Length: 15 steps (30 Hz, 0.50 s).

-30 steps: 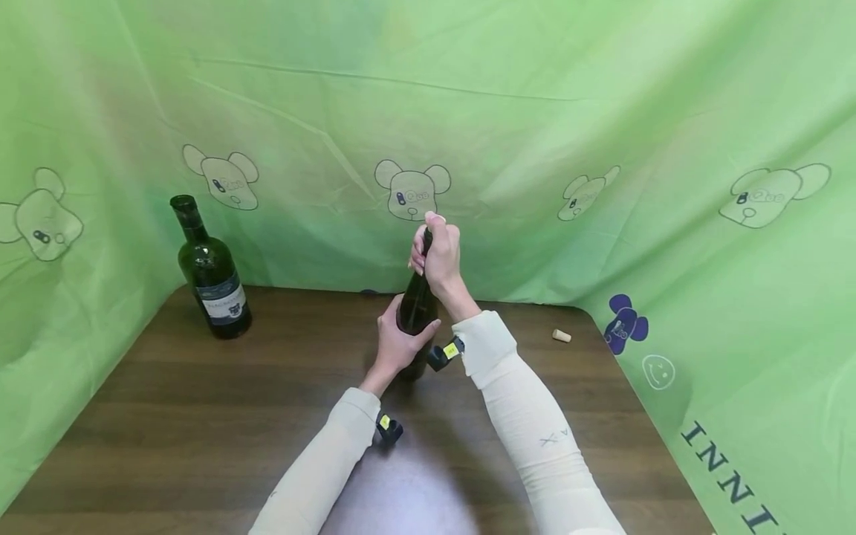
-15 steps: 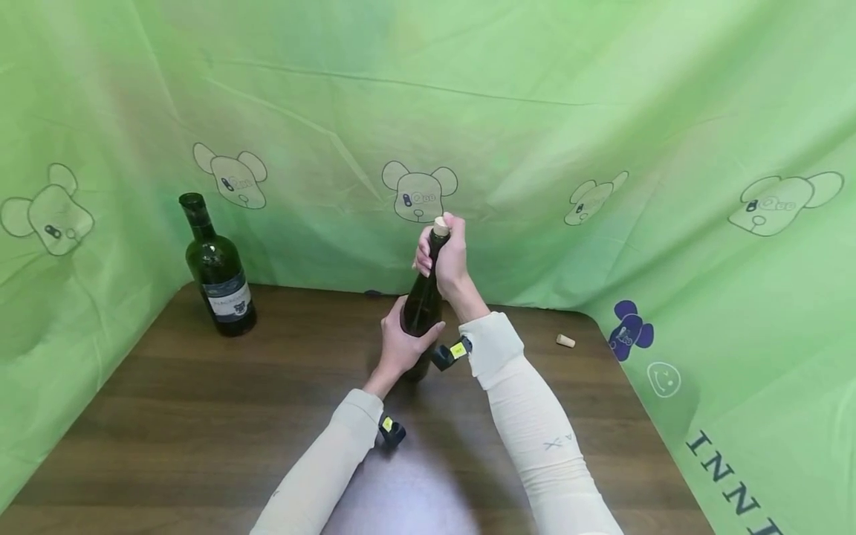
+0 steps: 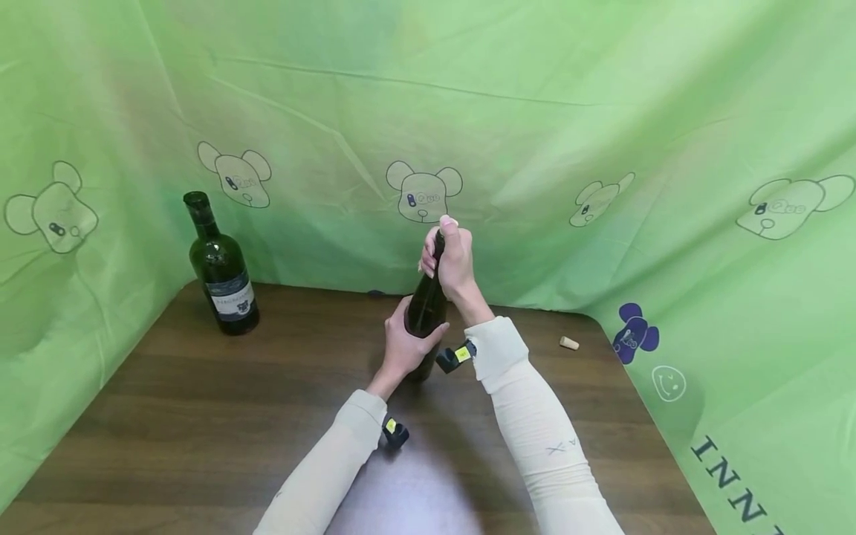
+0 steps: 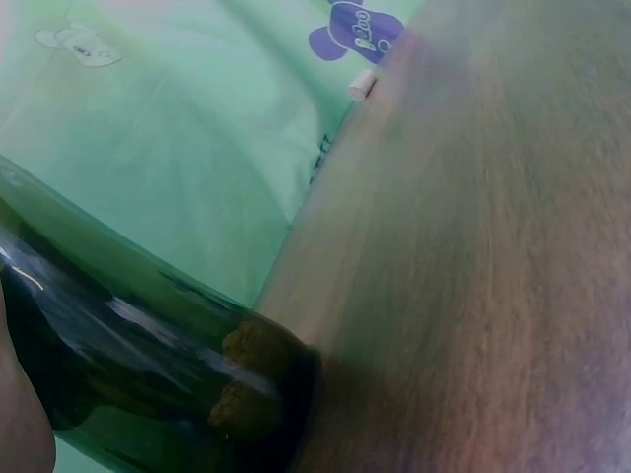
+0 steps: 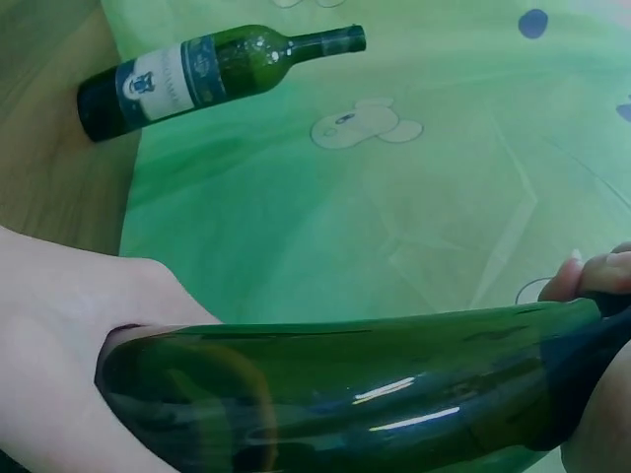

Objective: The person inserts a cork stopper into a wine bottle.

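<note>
A dark green wine bottle (image 3: 426, 306) stands on the table, leaning slightly, between both hands. Around its body my left hand (image 3: 403, 343) is wrapped, thumb across the near side. The right hand (image 3: 456, 261) grips the neck, its fingers curled round the glass and its thumb over the mouth. Under that thumb the bottle's top is hidden. In the left wrist view, two brown lumps (image 4: 252, 357) show through the glass near the base. From the right wrist view, the bottle's shoulder and body (image 5: 345, 394) span the lower part, unlabelled where seen.
A second green wine bottle (image 3: 226, 279), with a blue and white label (image 3: 234, 301), stands upright at the back left. Near the table's right edge lies a loose cork (image 3: 569, 342). Green printed cloth (image 3: 321, 245) hangs behind the wooden table (image 3: 200, 438) and along its sides.
Half a second ago the thumb was off to the side and a pale cork showed in the bottle's mouth; now the thumb covers it. The left hand keeps its grip. The view has shifted slightly.
</note>
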Each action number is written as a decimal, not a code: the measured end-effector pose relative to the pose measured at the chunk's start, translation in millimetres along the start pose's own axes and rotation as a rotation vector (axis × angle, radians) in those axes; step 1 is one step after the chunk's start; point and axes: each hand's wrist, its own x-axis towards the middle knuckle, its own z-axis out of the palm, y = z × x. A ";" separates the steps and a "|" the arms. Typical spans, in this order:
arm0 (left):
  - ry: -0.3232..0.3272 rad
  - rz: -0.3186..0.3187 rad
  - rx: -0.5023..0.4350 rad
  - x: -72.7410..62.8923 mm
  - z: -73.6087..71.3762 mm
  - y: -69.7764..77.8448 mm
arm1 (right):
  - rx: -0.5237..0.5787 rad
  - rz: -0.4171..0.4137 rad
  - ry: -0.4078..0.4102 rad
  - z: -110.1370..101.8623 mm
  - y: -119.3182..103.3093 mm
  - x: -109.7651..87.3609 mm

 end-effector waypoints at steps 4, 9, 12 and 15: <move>-0.002 -0.007 0.009 1.2 0.0 0.7 | 0.027 0.012 0.001 0.1 1.5 -0.1; 0.009 -0.015 0.043 0.1 2.4 -5.2 | 0.151 0.091 -0.036 1.3 2.3 -2.1; 0.015 -0.009 0.037 -0.3 2.4 -5.3 | 0.185 0.140 -0.044 2.6 -0.3 -1.3; 0.024 -0.002 0.032 -0.2 1.4 -5.0 | 0.201 0.168 -0.034 4.8 -3.5 0.7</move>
